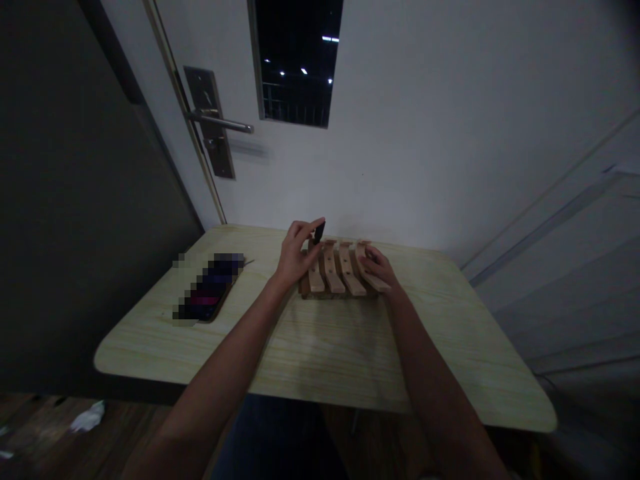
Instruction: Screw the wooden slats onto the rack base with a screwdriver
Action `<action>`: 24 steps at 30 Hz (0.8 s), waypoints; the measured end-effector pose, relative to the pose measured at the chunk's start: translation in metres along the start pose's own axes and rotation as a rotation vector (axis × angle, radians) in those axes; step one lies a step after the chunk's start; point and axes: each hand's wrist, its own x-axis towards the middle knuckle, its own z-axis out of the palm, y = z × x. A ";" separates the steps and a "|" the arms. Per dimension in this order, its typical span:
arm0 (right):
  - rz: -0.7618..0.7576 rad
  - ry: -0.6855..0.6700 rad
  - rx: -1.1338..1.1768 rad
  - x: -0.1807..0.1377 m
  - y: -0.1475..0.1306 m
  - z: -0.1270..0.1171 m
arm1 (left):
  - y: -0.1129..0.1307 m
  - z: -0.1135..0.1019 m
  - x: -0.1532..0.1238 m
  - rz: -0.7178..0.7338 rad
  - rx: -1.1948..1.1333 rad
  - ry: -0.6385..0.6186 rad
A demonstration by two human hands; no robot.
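A wooden slatted rack [336, 272] with several upright ribs lies near the far edge of a pale wood-grain table [320, 360]. My left hand [295, 253] is at the rack's left end, its fingers pinched round a small dark object [319, 231] held just above the ribs. My right hand [380, 268] rests on the rack's right end with its fingers curled over the last rib, gripping it.
A phone [210, 295] lies on the table's left part. A white wall stands right behind the table, with a door and its metal lever handle [220, 123] at the left and a dark window [296, 60] above. Crumpled paper [88, 417] lies on the floor.
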 end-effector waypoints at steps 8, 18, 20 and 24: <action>0.024 -0.013 -0.015 0.000 -0.003 -0.001 | -0.002 0.001 -0.004 -0.027 -0.081 -0.034; 0.014 -0.032 0.002 -0.001 -0.002 -0.001 | -0.002 0.001 -0.001 -0.003 -0.019 0.008; 0.015 -0.019 0.006 0.000 -0.002 -0.001 | -0.003 0.001 -0.001 -0.009 -0.009 0.029; 0.011 0.003 0.026 0.001 -0.002 0.001 | -0.003 0.002 -0.002 -0.032 -0.048 0.011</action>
